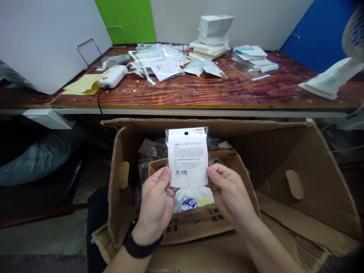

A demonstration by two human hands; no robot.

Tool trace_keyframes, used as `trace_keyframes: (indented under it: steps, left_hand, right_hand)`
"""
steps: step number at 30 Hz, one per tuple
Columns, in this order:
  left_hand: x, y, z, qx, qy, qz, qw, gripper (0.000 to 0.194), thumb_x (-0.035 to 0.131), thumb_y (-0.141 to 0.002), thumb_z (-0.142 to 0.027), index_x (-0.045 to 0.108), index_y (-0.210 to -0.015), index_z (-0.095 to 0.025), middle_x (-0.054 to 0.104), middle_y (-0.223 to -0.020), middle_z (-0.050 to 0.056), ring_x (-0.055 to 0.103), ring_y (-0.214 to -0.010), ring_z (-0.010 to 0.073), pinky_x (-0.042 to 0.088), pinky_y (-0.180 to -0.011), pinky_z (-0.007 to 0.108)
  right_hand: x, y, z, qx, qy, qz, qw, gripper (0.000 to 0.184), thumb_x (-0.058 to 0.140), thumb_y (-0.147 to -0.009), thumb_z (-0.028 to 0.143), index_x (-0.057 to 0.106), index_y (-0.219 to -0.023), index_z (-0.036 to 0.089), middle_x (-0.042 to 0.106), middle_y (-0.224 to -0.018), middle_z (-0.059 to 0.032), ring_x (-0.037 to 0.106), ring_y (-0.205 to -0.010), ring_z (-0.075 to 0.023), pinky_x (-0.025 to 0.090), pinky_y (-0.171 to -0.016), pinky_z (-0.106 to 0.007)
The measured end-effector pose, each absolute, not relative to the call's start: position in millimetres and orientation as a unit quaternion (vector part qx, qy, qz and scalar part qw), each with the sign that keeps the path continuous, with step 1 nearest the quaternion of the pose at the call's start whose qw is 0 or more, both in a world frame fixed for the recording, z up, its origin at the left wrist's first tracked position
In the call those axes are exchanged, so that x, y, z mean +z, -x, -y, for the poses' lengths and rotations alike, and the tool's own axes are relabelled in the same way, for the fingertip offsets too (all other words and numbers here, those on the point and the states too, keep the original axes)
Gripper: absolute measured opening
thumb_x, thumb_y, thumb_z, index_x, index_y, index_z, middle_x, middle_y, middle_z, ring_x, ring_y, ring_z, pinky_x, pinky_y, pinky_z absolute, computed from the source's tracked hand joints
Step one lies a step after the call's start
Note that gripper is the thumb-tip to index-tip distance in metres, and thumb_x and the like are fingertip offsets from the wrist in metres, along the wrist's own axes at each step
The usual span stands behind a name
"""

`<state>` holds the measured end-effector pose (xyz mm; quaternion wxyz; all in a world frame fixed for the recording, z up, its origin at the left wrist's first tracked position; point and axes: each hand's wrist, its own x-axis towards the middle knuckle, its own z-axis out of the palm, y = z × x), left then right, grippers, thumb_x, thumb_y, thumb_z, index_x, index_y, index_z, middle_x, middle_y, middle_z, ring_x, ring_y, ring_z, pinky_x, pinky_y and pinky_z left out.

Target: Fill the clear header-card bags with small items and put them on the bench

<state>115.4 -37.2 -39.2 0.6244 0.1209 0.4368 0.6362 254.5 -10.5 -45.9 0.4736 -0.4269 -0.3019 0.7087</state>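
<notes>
Between my two hands is a clear plastic packet with a white printed card [187,155] in it, its barcode side facing me and a hang hole at the top. My left hand [159,197] pinches the lower left edge of the packet, and my right hand [227,187] pinches the lower right edge. The packet is upright above a small cardboard box [199,229], which holds white and blue packaging. That small box sits inside a large open cardboard box [307,170]. More clear packets [153,148] lie behind the small box.
Across the wooden table [170,96] lie loose clear bags [162,66], a tall stack of white cards [214,30] and a smaller packet stack [251,57]. A white corded device [113,76] rests by yellow paper [82,85]. A white fan [327,81] stands at right.
</notes>
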Motion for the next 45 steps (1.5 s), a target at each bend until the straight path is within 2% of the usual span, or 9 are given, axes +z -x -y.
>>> trace_keyframes:
  steps: [8,13,21,25,30,32,37,42,45]
  left_hand:
    - [-31.6,-114.5,39.4,0.62,-0.066,-0.427,0.655,0.018,0.054,-0.081,-0.016,0.067,-0.092,-0.01,0.07,-0.091,0.012,0.066,-0.084,0.0223,0.055,-0.076,0.033]
    - [-30.9,-114.6,41.5,0.613,-0.049,-0.414,0.671,0.019,0.054,-0.081,-0.018,0.067,-0.091,-0.01,0.07,-0.087,0.011,0.067,-0.077,0.0195,0.056,-0.068,0.027]
    - [-30.5,-117.3,47.7,0.613,-0.015,-0.391,0.687,0.016,0.053,-0.081,-0.013,0.068,-0.084,-0.009,0.071,-0.083,0.01,0.066,-0.07,0.0142,0.055,-0.064,0.02]
    - [-31.5,-115.3,49.2,0.608,-0.039,-0.399,0.685,0.014,0.057,-0.078,-0.016,0.068,-0.084,-0.009,0.071,-0.081,0.01,0.066,-0.07,0.017,0.055,-0.061,0.023]
    - [-32.3,-111.3,44.1,0.621,-0.088,-0.407,0.664,0.024,0.055,-0.08,-0.023,0.065,-0.098,-0.011,0.067,-0.099,0.012,0.063,-0.09,0.0234,0.054,-0.073,0.03]
    - [-32.9,-111.4,40.5,0.647,-0.064,-0.388,0.653,0.031,0.051,-0.082,-0.026,0.059,-0.11,-0.014,0.062,-0.112,0.012,0.058,-0.102,0.0252,0.051,-0.083,0.035]
    - [-34.5,-111.5,36.9,0.701,0.026,-0.375,0.606,0.046,0.047,-0.083,-0.03,0.041,-0.126,-0.014,0.052,-0.125,0.017,0.051,-0.113,0.0248,0.04,-0.098,0.041]
    - [-43.3,-107.0,38.0,0.675,0.043,-0.37,0.637,0.046,0.044,-0.083,-0.025,0.037,-0.127,-0.012,0.053,-0.123,0.02,0.053,-0.111,0.0269,0.036,-0.099,0.045]
    - [-60.9,-101.3,32.6,0.635,0.021,-0.403,0.658,0.056,0.053,-0.078,-0.015,0.032,-0.13,-0.014,0.053,-0.123,0.021,0.055,-0.108,0.0289,0.038,-0.096,0.047]
  right_hand:
    - [-49.0,-249.8,13.4,0.812,0.34,0.227,0.416,0.017,0.062,-0.076,0.029,0.058,-0.067,0.016,0.063,-0.069,-0.0024,0.059,-0.064,-0.0132,0.05,-0.062,-0.026]
    - [-51.6,-245.5,16.8,0.822,0.338,0.238,0.392,0.022,0.058,-0.08,0.031,0.065,-0.093,0.015,0.067,-0.094,-0.0082,0.064,-0.083,-0.0181,0.053,-0.072,-0.03]
    - [-55.8,-240.1,18.9,0.843,0.313,0.205,0.386,0.024,0.06,-0.078,0.029,0.066,-0.096,0.014,0.068,-0.099,-0.0094,0.065,-0.083,-0.0187,0.055,-0.065,-0.026]
    - [-53.7,-243.0,17.8,0.842,0.326,0.213,0.374,0.027,0.064,-0.075,0.032,0.066,-0.095,0.014,0.068,-0.096,-0.0099,0.065,-0.068,-0.0155,0.054,-0.055,-0.024]
    - [-44.3,-252.2,12.6,0.787,0.363,0.245,0.434,0.012,0.066,-0.073,0.025,0.063,-0.069,0.014,0.065,-0.064,-0.0014,0.059,-0.054,-0.0109,0.05,-0.054,-0.021]
    - [-43.0,-252.6,10.0,0.763,0.37,0.238,0.473,0.009,0.062,-0.077,0.026,0.065,-0.078,0.017,0.068,-0.075,-0.002,0.062,-0.066,-0.013,0.051,-0.065,-0.024]
    - [-52.6,-247.2,8.3,0.769,0.39,0.202,0.465,0.036,0.055,-0.082,0.036,0.055,-0.116,0.026,0.056,-0.123,-0.007,0.06,-0.101,-0.0224,0.046,-0.086,-0.037]
    - [-62.5,-247.4,11.0,0.725,0.435,0.255,0.47,0.039,0.062,-0.075,0.042,0.06,-0.108,0.022,0.061,-0.115,-0.0123,0.066,-0.087,-0.0256,0.05,-0.076,-0.039]
    - [-51.8,-252.4,-2.8,0.603,0.485,0.405,0.487,0.033,0.063,-0.074,0.042,0.064,-0.097,0.019,0.068,-0.097,-0.0123,0.067,-0.077,-0.0255,0.051,-0.072,-0.039]
